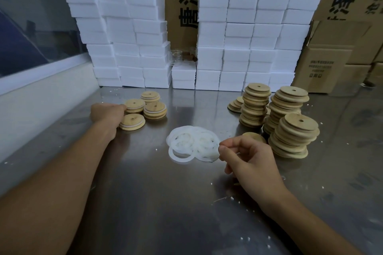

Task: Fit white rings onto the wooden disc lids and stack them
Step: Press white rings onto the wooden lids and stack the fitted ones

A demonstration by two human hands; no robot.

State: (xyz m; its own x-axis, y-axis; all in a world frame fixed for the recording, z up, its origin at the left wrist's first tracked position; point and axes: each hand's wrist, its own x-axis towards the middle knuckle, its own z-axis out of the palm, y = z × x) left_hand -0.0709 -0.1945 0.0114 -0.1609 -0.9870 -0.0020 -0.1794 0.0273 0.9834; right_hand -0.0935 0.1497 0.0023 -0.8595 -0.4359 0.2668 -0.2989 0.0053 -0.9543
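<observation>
A loose pile of white rings (191, 144) lies in the middle of the steel table (157, 192). My right hand (250, 161) is at the pile's right edge, thumb and forefinger pinched on a white ring. A single bare wooden lid (254, 136) lies just behind that hand. Tall leaning stacks of bare wooden lids (293, 136) stand to the right. At the left are several short stacks of ringed lids (155, 110). My left hand (107, 114) rests against two of them, its fingers curled and hidden behind its back.
A wall of white foam blocks (248, 47) runs along the back of the table, with glass cups (176, 58) in its gap. Cardboard boxes (327, 64) stand at the back right. A white sill and window (41, 80) border the left side. Foam crumbs dot the table.
</observation>
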